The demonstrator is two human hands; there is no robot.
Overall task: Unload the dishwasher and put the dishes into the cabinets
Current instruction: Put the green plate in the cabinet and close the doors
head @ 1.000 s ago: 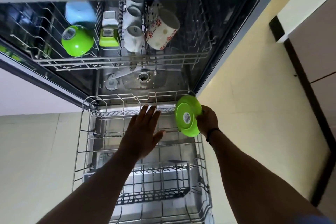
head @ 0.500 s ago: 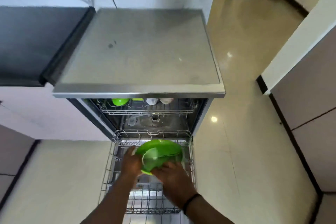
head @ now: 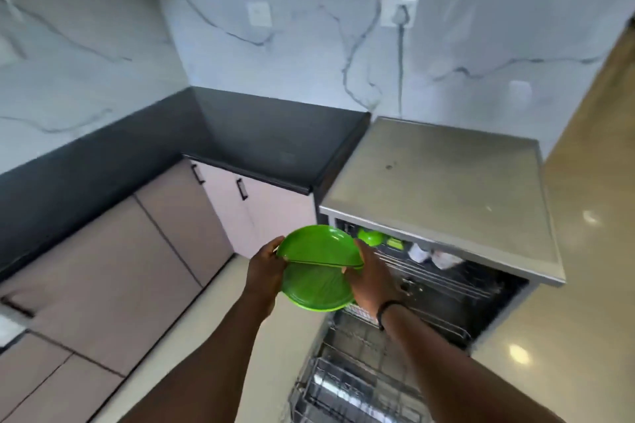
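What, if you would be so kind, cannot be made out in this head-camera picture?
- How many green plastic plates both hands hold: at least two, edges overlapping.
- Left hand and right hand fingertips: hidden behind the plates.
- White cups in the upper wire rack: blurred, cut off by the steel dishwasher top.
- Lower wire rack: cut by the bottom edge.

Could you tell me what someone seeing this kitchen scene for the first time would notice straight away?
The bright green plates catch the eye first, held mid-frame between the left hand and the right hand, one plate tilted over the other. Just right of them stands the open dishwasher, its lower rack pulled out and looking mostly bare. Behind, a black countertop meets a grey marbled wall.
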